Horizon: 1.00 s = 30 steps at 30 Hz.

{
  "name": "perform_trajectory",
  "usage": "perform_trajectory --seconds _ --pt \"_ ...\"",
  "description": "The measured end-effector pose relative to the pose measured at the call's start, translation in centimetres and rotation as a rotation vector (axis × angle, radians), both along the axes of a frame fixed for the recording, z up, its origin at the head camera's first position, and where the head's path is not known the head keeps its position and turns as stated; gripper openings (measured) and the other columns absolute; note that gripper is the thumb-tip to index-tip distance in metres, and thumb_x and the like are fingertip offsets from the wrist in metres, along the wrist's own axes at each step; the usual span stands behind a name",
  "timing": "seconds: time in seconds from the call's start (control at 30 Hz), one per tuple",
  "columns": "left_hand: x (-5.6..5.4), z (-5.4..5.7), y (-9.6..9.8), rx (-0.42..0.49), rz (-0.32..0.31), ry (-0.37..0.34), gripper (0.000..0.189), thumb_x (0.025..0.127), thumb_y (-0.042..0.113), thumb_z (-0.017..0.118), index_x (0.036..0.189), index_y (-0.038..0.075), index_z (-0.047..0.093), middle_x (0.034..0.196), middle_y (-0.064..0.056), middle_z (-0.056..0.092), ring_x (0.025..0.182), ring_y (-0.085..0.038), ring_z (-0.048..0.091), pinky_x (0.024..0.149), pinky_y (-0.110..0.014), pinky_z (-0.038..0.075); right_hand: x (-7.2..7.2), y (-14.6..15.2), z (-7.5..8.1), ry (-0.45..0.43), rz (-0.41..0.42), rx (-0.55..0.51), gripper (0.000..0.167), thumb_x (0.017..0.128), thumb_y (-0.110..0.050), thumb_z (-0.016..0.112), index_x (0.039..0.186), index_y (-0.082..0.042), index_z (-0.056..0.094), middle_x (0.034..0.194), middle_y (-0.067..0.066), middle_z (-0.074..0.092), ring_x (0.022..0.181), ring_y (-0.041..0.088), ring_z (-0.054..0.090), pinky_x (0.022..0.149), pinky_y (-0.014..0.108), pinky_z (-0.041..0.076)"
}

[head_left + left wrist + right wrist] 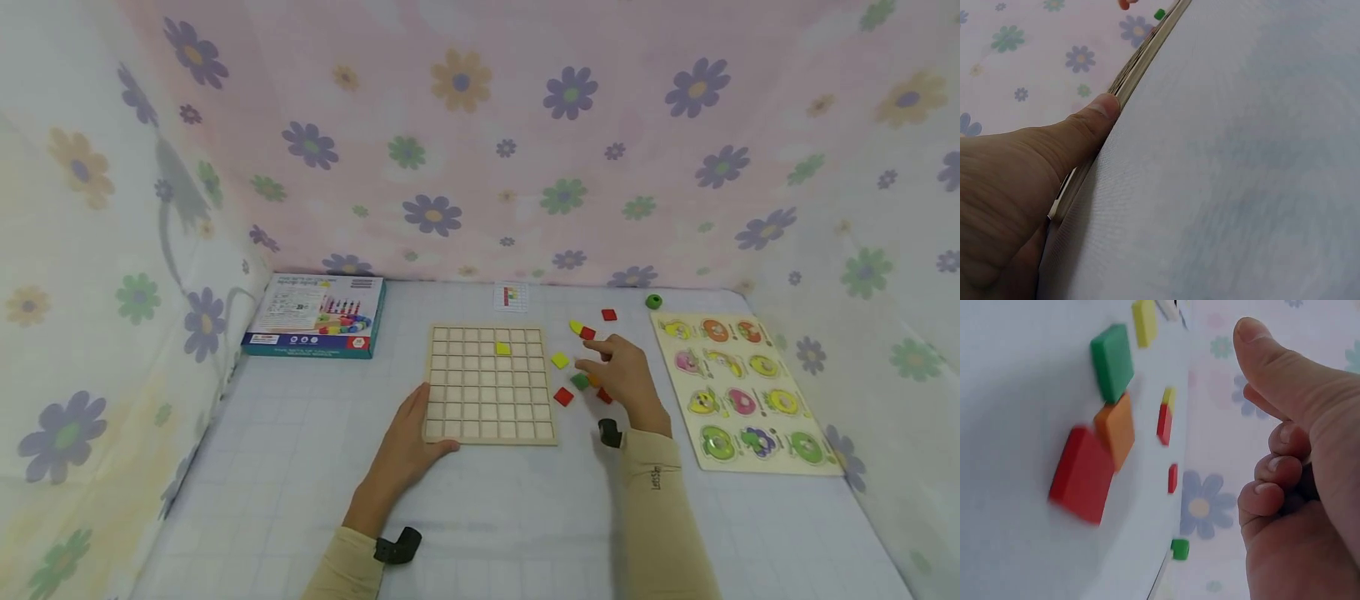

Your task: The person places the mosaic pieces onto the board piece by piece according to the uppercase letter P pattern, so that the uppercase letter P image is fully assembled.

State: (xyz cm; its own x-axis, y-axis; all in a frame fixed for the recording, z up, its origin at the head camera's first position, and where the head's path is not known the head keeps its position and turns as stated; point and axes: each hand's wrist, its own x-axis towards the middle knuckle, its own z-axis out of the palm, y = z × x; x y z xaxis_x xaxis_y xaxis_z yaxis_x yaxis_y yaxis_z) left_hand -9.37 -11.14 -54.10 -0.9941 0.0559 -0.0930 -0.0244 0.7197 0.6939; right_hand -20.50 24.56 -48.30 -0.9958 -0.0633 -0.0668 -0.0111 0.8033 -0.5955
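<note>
A wooden grid board (487, 402) lies on the table with one yellow tile (503, 348) in an upper cell. At its near left corner my left hand (405, 442) holds it, the thumb (1088, 122) against the front edge and the fingers along the left side. My right hand (622, 375) hovers over loose tiles right of the board, thumb and index finger apart with nothing between them. Below it lie a green tile (1112, 362), an orange tile (1116, 432) and a red tile (1084, 475). Another yellow tile (560, 360) and red tile (563, 397) sit beside the board.
A fruit puzzle board (678, 417) lies on the right, with a green bead (654, 301) at its far corner. Behind the grid stands a small printed card (511, 297). A toy box (315, 317) is at back left. Further back is a lone red tile (609, 315).
</note>
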Motion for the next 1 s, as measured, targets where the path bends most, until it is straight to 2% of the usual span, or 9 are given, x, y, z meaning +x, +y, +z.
perform_trajectory --seconds 0.1,0.27,0.43,0.57,0.83,1.0 --pt "-0.1 -0.1 -0.1 -0.017 0.005 0.011 0.113 0.079 0.044 0.087 0.164 0.011 0.020 0.168 -0.013 0.028 0.155 -0.032 0.030 0.123 -0.049 0.036 0.8 1.1 -0.2 -0.012 -0.036 0.026 0.052 0.091 -0.030 0.078 0.136 -0.008 0.066 0.096 0.010 0.053 0.090 0.025 0.046 0.067 0.030 0.043" --pt "-0.1 -0.1 -0.1 -0.003 0.006 0.002 0.113 0.079 0.044 0.087 0.164 0.011 0.020 0.168 -0.013 0.028 0.155 -0.032 0.030 0.124 -0.049 0.035 1.6 2.5 -1.1 -0.048 -0.078 0.059 0.050 0.093 -0.035 0.075 0.135 -0.008 0.067 0.100 0.012 0.056 0.091 0.027 0.050 0.066 0.029 0.043" --pt "0.0 -0.1 -0.1 -0.002 0.003 -0.010 0.114 0.079 0.045 0.087 0.164 0.010 0.019 0.168 -0.013 0.027 0.155 -0.033 0.029 0.124 -0.049 0.034 2.1 3.4 -2.2 -0.097 -0.104 0.037 0.048 0.094 -0.036 0.071 0.133 -0.009 0.069 0.102 0.011 0.058 0.092 0.026 0.052 0.071 0.029 0.044" --pt "0.0 0.0 0.0 0.007 0.004 -0.008 0.114 0.079 0.045 0.087 0.164 0.010 0.019 0.168 -0.013 0.027 0.155 -0.032 0.029 0.125 -0.049 0.034 2.3 3.4 -2.8 -0.136 -0.128 0.032 0.050 0.092 -0.039 0.074 0.132 -0.008 0.070 0.101 0.012 0.056 0.095 0.027 0.050 0.072 0.030 0.041" --pt "0.0 0.1 -0.1 0.001 0.005 -0.005 0.113 0.080 0.044 0.086 0.164 0.009 0.019 0.168 -0.014 0.027 0.155 -0.032 0.029 0.124 -0.049 0.034 2.4 2.7 -3.6 -0.132 -0.161 0.038 0.052 0.089 -0.042 0.077 0.126 -0.006 0.072 0.101 0.013 0.057 0.096 0.028 0.051 0.073 0.031 0.041" --pt "0.1 0.1 0.1 0.006 0.002 -0.005 0.114 0.079 0.044 0.087 0.164 0.009 0.019 0.168 -0.014 0.027 0.155 -0.033 0.029 0.124 -0.050 0.034 2.5 2.6 -4.0 -0.110 -0.170 0.040 0.047 0.091 -0.038 0.075 0.123 -0.003 0.073 0.102 0.014 0.060 0.094 0.028 0.052 0.075 0.033 0.045"
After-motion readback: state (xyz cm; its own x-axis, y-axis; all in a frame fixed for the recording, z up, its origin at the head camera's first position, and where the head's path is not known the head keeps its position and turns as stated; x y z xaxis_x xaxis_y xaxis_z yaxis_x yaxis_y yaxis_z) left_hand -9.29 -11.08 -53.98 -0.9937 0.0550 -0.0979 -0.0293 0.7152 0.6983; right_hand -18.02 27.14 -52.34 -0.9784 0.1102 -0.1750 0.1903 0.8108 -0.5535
